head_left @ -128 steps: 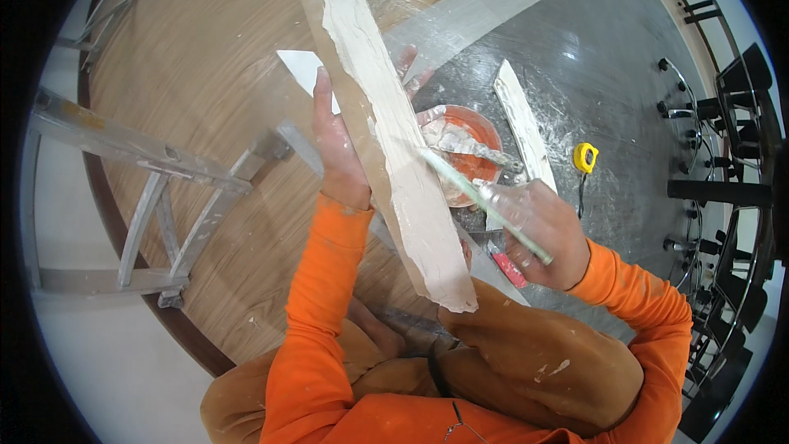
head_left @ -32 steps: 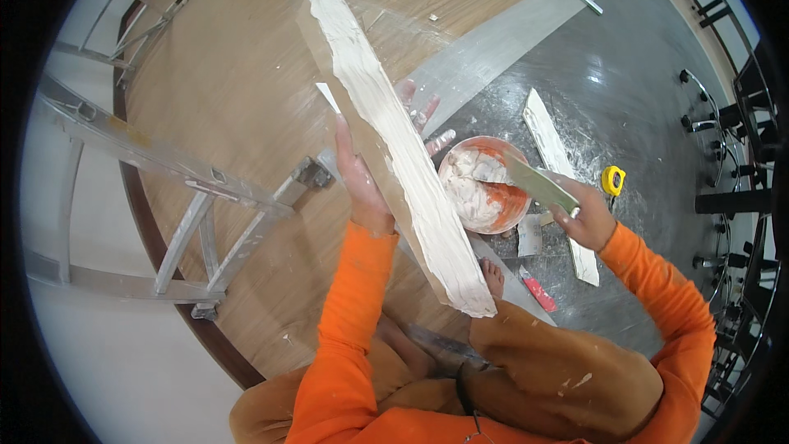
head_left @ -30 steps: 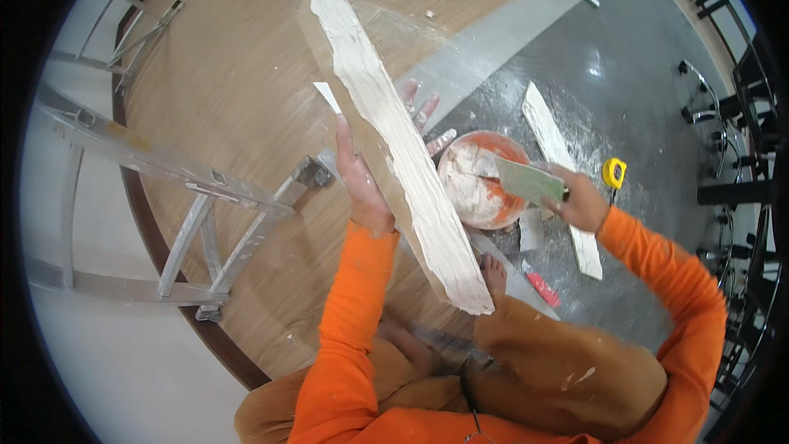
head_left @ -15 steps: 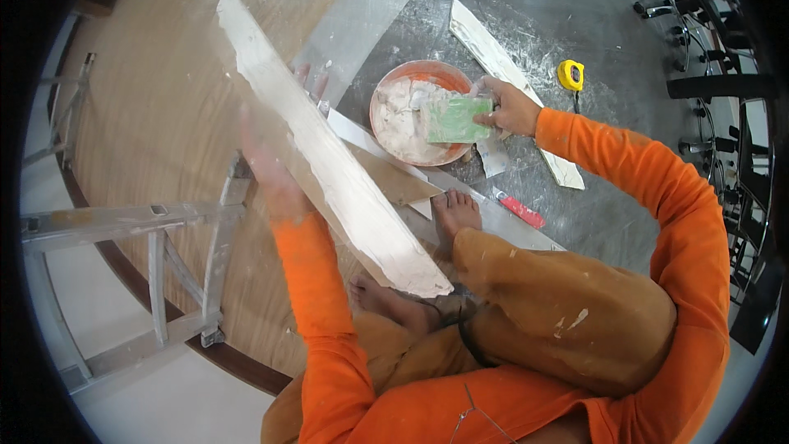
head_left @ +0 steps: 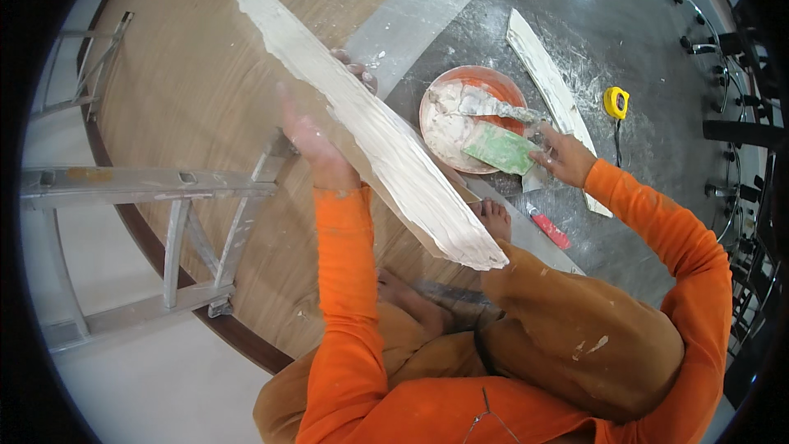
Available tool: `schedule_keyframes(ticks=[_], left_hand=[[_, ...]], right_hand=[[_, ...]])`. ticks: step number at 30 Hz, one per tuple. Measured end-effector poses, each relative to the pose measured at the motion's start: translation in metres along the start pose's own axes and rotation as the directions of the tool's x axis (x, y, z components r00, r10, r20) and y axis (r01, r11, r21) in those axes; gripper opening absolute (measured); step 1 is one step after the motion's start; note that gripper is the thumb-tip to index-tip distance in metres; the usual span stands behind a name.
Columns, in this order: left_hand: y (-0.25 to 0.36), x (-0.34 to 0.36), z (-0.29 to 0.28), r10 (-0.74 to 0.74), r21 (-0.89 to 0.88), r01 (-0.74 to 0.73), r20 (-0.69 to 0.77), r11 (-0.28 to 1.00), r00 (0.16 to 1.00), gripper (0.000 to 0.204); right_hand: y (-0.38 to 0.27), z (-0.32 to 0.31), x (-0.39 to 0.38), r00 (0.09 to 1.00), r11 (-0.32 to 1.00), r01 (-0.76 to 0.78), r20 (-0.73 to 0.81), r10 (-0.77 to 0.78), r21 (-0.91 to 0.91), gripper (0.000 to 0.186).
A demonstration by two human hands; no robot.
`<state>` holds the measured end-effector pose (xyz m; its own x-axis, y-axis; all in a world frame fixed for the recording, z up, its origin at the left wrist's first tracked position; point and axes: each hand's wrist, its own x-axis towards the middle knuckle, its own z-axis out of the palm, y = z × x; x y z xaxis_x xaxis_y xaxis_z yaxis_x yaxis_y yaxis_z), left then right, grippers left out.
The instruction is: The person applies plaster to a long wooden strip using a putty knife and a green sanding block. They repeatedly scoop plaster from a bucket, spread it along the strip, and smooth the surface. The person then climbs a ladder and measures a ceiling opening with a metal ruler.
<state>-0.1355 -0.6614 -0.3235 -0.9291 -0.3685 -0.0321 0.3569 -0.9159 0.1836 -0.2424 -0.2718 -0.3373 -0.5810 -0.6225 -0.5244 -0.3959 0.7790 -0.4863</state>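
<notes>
My left hand (head_left: 314, 141) supports a long, narrow board (head_left: 370, 127) thickly coated with white putty. The thumb lies on its near side and the fingertips show beyond its far edge. My right hand (head_left: 567, 156) pinches the edge of a flat green spreader (head_left: 500, 148) smeared with putty, over the near right rim of a round orange tub (head_left: 505, 86). White putty (head_left: 446, 123) fills much of the tub's left side. A putty-caked knife (head_left: 493, 104) lies across the tub, its handle end close to my right fingers; whether they touch it I cannot tell.
Another putty-coated strip (head_left: 559, 99) lies on the grey floor beyond the tub. A yellow tape measure (head_left: 615, 102) is to its right, and a red-handled tool (head_left: 551, 230) lies near my foot. A metal ladder (head_left: 156, 185) stands left; wheeled chairs (head_left: 723, 74) line the right.
The green spreader has tilted and shifted toward the tub's near right rim with my right hand, uncovering the knife. The view has shifted, and my left hand still holds the coated board.
</notes>
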Motion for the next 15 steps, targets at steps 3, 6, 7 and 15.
schedule_keyframes(ticks=[3, 6, 7, 15], left_hand=[[-0.013, 0.011, -0.006, 0.011, -0.019, -0.01, 0.05, 1.0, 0.999, 0.071], [0.001, 0.021, -0.03, 0.073, 0.304, -0.06, -0.031, 0.951, 0.997, 0.073], [-0.006, 0.021, -0.032, 0.083, 0.268, -0.063, -0.063, 0.961, 0.995, 0.073], [-0.025, 0.026, -0.024, -0.029, -0.012, 0.03, 0.09, 0.999, 0.995, 0.063]], right_hand=[[0.016, -0.01, -0.006, 0.997, 0.977, -0.022, -0.078, 0.005, -0.21, 0.037], [0.03, -0.024, -0.006, 0.98, 0.975, 0.014, -0.19, -0.057, -0.221, 0.032], [0.044, -0.025, -0.016, 0.973, 0.98, -0.028, -0.229, -0.018, -0.196, 0.029], [0.114, 0.065, -0.079, 0.918, 0.992, -0.1, -0.378, 0.121, 0.075, 0.019]])
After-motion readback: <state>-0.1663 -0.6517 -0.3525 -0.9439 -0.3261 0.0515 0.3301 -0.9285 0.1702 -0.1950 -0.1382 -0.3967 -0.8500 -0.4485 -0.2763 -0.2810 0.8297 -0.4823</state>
